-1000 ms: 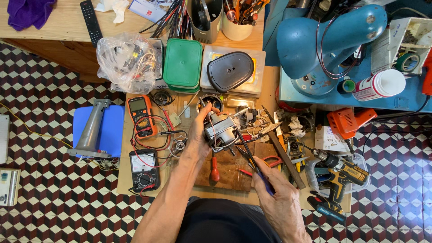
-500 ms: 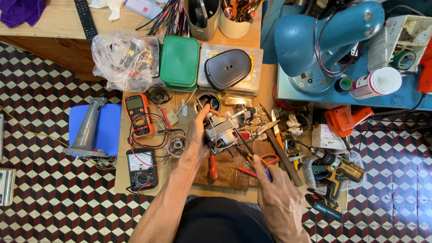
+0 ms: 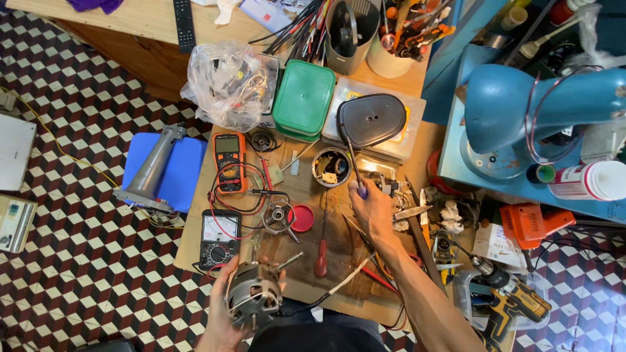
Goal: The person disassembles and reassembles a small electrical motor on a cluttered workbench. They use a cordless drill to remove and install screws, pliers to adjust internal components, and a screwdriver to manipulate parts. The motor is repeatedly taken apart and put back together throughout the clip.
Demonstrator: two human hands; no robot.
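Motor (image 3: 253, 294) lowered in left grip (image 3: 225, 306); right hand (image 3: 373, 210) apparently holding screwdriver (image 3: 353, 171).

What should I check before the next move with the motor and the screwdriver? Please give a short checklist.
1. Left hand grips the motor firmly: ok.
2. Right hand holds the blue-handled screwdriver: ok.
3. Screwdriver tip is seated in something: cannot tell.
4. Motor's cable is free of the red-handled screwdriver: ok.
5. Motor is supported by the work board: not ok, it is lifted off.
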